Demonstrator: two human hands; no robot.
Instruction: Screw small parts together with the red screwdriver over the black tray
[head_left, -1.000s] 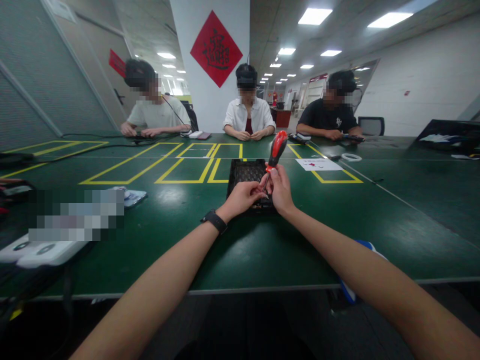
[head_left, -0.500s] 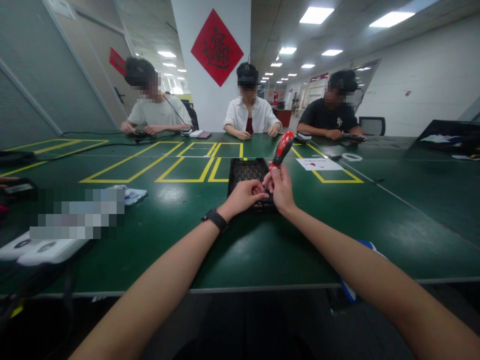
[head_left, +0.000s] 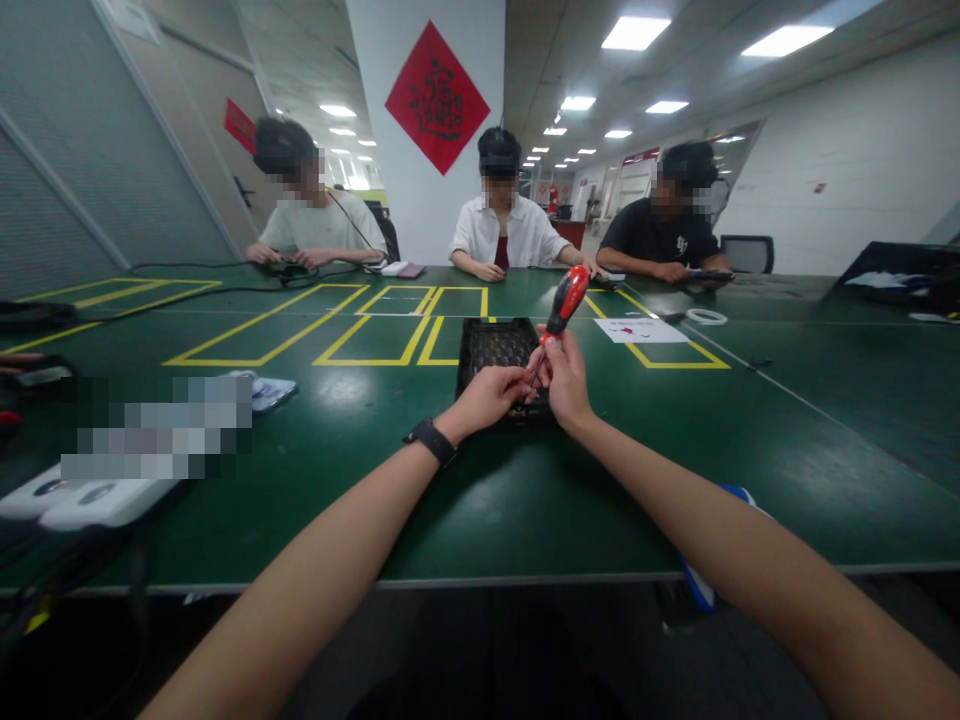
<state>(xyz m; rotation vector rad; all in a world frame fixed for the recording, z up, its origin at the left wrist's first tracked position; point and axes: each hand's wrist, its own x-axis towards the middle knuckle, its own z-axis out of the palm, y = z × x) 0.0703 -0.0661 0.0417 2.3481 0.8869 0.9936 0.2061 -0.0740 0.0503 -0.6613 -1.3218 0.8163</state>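
Fingers of the right hand (head_left: 571,388) grip the screwdriver (head_left: 567,303) — long axis slanting, pointing down-left — hold of left hand (head_left: 487,396) unclear.

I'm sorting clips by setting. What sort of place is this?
Probably an office workroom: a large green table marked with yellow lines, three people seated across it, and bright ceiling lights overhead.

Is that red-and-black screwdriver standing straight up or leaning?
Leaning: the screwdriver slants in the right hand, its upper end farther right than its lower end.
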